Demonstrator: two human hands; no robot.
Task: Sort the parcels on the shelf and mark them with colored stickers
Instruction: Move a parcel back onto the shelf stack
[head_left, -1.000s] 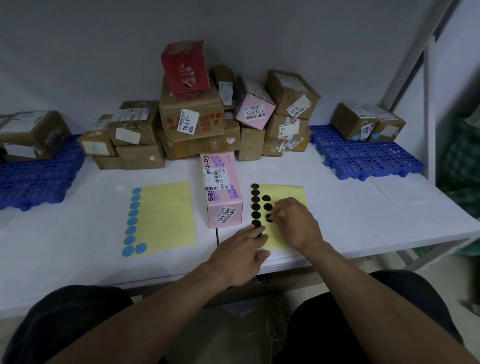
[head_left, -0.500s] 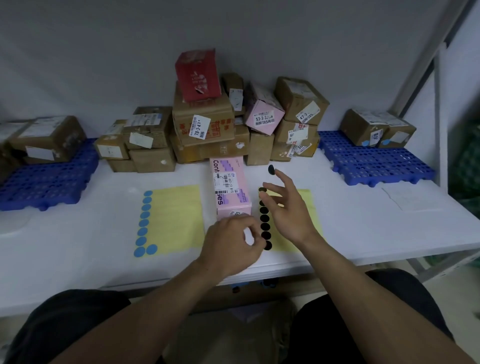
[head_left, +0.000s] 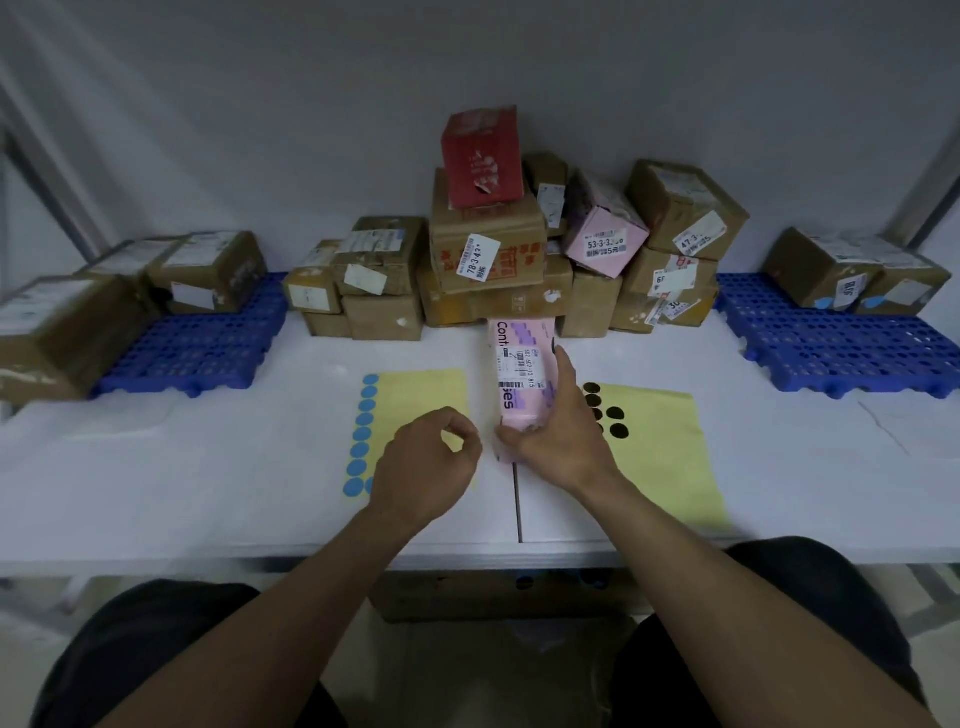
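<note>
My right hand (head_left: 556, 436) grips the pink box (head_left: 519, 374) at its near end, thumb on the left corner and forefinger stretched up along the box's right edge. At that fingertip there is a small dark spot (head_left: 554, 343), too small for me to tell what it is. The pink box lies lengthwise on the white tabletop (head_left: 208, 493), label up, with its far end touching the pile of parcels (head_left: 488, 249) at the back. My left hand (head_left: 431, 467) hovers just left of the box, apart from it, fingers curled in and thumb meeting forefinger in a ring, with nothing that I can see between them. It hangs over the near right corner of the left sheet (head_left: 426, 395), a yellow sheet with a column of blue stickers (head_left: 363, 421) down its left edge. The right sheet (head_left: 670, 457), also yellow, lies just right of the box, partly under my right hand, with a few black stickers (head_left: 615, 414) showing beside my knuckles. The pile is mostly brown cartons with white labels, with a red box (head_left: 483, 156) on top and a second pink parcel (head_left: 605, 241) tilted among them. The left pallet (head_left: 208, 343) and the right pallet (head_left: 831, 343), both blue, sit at either end of the tabletop, each carrying brown cartons. Two cartons on the right pallet bear blue marks low on their fronts.
</note>
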